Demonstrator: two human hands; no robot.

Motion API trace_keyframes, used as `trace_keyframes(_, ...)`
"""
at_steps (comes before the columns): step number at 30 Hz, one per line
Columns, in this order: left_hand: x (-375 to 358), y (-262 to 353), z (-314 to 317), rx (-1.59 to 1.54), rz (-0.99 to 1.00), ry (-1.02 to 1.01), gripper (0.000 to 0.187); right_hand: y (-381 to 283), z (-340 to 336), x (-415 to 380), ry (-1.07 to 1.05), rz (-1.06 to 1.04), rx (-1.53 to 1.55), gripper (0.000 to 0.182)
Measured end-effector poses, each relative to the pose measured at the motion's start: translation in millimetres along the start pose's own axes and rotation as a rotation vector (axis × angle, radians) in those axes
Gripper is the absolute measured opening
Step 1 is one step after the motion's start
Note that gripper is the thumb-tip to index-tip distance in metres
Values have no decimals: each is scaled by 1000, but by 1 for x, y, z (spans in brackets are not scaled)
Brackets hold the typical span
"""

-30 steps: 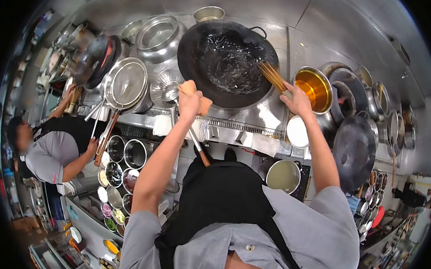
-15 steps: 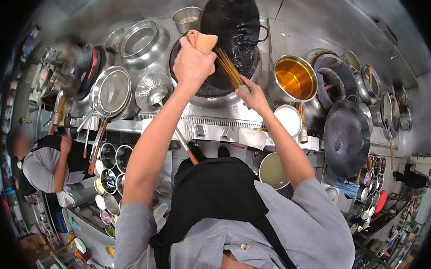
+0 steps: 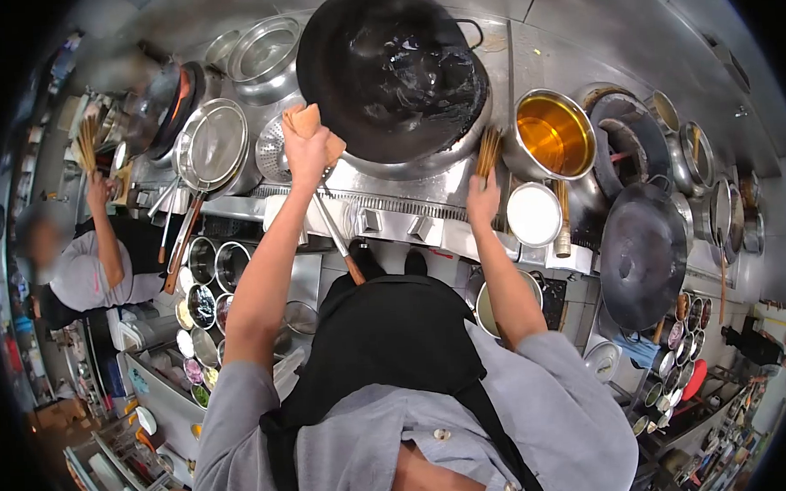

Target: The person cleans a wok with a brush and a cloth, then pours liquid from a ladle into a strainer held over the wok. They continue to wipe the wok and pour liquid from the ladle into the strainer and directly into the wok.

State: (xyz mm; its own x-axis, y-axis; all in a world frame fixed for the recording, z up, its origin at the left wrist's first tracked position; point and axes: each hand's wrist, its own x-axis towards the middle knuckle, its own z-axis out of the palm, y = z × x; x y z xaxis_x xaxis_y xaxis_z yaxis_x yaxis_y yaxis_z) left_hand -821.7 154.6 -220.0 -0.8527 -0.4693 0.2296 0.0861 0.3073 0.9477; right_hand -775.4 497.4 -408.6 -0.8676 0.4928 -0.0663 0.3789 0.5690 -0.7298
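A folded orange-tan cloth is gripped in my left hand, which is closed at the lower left rim of a large black wok. Whether the cloth wraps a wok handle there is hidden. The wok's inside looks wet and shiny, and a loop handle sticks out at its far right. My right hand is closed around a bamboo wok brush, bristles pointing up, just right of the wok and apart from it. Behind my left hand lies a perforated skimmer, its long handle reaching toward my apron.
Right of the brush stand a pot of amber oil and a white-filled container. Another wok leans farther right. Mesh strainers and a metal basin are on the left. A co-worker holds a brush at far left.
The wok has come down from a steep tilt and faces me more openly. My left hand moved left and down with the cloth; my right hand drew the brush right, away from the wok.
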Motion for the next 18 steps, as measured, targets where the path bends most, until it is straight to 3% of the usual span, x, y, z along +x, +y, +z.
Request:
trace_keyframes(3,2,-62,8,-200,-212,-1,52,34,4,-40,-50,-28,-70,73)
trace_keyframes(4,-5,-84,8,-252,-290,-7,48,47,6,-41,-61,-63,-321,73)
trace_keyframes(6,-5,-118,14,-253,-439,-133,42,26,-15,-58,95,-208,-378,67)
trace_keyframes(9,-15,-108,43,-303,-609,-88,37,8,-42,-70,-39,-439,-130,48)
trace_keyframes(12,-12,-122,45,-321,-556,-108,40,15,-42,-80,-300,-575,68,34)
trace_keyframes(13,-19,-102,37,-379,-554,-159,47,19,-33,-91,-387,-523,87,27)
trace_keyframes(14,-23,-81,19,-399,-749,-326,51,18,-22,-104,-475,-484,110,22)
trace_keyframes(15,-29,-112,15,-506,-788,-417,54,7,-10,-116,-612,-482,-12,22)
trace_keyframes(16,-43,-100,1,-467,-826,-385,58,4,7,-124,-895,-338,78,24)
trace_keyframes(17,-58,-113,-13,-576,-754,-415,60,13,41,-133,-1188,-104,364,23)
trace_keyframes(18,-71,-101,-26,-713,-789,-390,60,-7,49,-145,-1182,-335,229,22)
